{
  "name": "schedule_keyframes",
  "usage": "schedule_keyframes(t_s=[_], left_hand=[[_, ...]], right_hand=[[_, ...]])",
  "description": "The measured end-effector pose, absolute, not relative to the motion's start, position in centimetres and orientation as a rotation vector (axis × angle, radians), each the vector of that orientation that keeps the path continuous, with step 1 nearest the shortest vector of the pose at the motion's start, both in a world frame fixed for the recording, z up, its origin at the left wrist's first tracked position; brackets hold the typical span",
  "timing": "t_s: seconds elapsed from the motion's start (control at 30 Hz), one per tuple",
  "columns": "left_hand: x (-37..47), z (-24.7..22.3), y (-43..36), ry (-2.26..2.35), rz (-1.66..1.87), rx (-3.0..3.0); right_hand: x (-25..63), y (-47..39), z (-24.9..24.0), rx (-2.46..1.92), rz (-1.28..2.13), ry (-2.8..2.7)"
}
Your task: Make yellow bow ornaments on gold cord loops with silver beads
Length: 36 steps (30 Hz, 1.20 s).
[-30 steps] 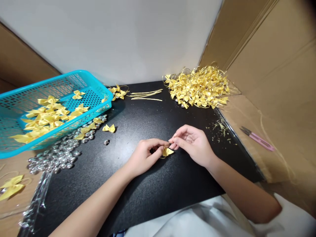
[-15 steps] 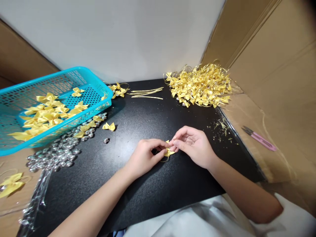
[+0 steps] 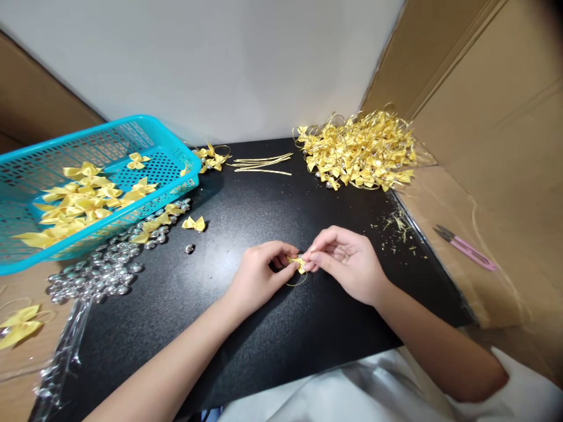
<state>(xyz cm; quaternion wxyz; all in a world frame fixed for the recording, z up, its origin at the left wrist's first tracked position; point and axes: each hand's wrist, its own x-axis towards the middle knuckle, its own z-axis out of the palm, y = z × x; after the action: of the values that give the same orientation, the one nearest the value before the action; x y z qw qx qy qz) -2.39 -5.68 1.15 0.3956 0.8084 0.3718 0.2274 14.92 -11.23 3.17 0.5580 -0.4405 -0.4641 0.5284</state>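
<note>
Near the middle of the black table (image 3: 281, 322), a small yellow bow (image 3: 301, 266) with a thin gold cord loop is between my two hands. My left hand (image 3: 266, 269) pinches its left side with thumb and fingers. From the right, my right hand (image 3: 343, 258) has its thumb and fingertips closed at the bow's right side. The fingertips partly hide the bow. A single yellow bow (image 3: 194, 224) and one silver bead (image 3: 189, 249) lie to the left of my hands.
A turquoise basket (image 3: 145, 205) holding yellow bows stands left, beside many silver beads (image 3: 105, 269). Gold cords (image 3: 263, 163) lie at the back, near a heap of corded bows (image 3: 360, 152). Pink-handled snips (image 3: 468, 249) rest on cardboard at the right, beside cord scraps (image 3: 399, 225).
The bow between my hands has turned and shows differently, with its cord loop more visible below. My left fingers have shifted slightly; my right hand stays almost in place.
</note>
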Motion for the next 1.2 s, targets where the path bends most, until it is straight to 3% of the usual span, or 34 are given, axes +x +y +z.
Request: schedule_keyframes(t_s=[1.2], left_hand=[[-2.37,0.83,-5.46,0.759,0.549,2.251]], right_hand=[[14.8,-11.37,3.25,-1.043,1.198,-1.124]])
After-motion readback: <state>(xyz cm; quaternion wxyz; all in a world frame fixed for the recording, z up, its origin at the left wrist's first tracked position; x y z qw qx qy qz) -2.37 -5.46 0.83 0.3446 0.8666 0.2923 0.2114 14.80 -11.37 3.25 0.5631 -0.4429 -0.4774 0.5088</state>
